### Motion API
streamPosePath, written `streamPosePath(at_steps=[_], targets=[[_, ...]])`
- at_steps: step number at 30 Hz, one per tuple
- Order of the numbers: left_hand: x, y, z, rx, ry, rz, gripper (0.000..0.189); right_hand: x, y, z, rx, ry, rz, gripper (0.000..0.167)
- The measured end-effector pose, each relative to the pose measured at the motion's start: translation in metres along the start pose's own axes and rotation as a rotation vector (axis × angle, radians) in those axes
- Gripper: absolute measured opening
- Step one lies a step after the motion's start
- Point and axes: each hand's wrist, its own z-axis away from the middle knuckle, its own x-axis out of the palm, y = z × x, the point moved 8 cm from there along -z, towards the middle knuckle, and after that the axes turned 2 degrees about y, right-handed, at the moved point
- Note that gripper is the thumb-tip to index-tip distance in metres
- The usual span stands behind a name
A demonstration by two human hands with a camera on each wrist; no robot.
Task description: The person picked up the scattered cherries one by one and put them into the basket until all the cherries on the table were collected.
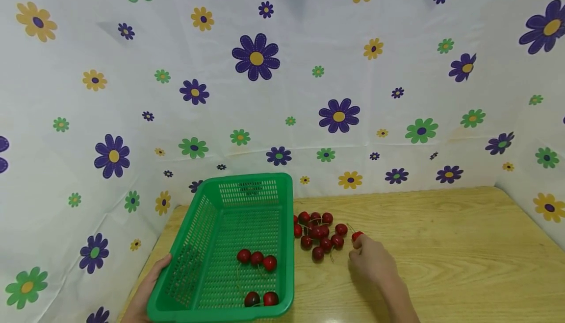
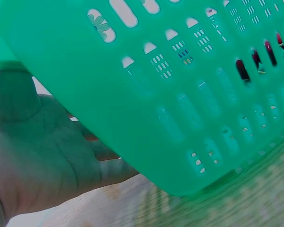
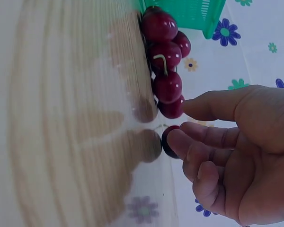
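A green plastic basket (image 1: 289, 244) stands on the left of the table, with several dark red cherries (image 1: 257, 258) inside. My left hand (image 1: 147, 288) grips its left side, thumb at the rim; in the left wrist view the palm (image 2: 42, 151) lies along the outer wall. To the right of the basket lies a loose pile of cherries (image 1: 325, 243), some with stems. My right hand (image 1: 375, 261) is at a single cherry (image 1: 357, 235) just right of the pile. In the right wrist view its fingertips overlap that cherry (image 3: 168, 147), while the thumb stands apart from it.
The light wood table (image 1: 441, 254) extends to the right of the pile. A white flower-printed cloth (image 1: 309, 78) hangs behind the table and along both sides. The basket's right wall (image 1: 289, 205) stands right beside the pile.
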Motion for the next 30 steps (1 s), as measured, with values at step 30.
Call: streamPosePath(at_steps=[30], targets=[[0.003,0.001,0.001,0.039,-0.038,-0.014,0.057,-0.011,0.031,-0.003,0.107,-0.057,0.058,0.055]])
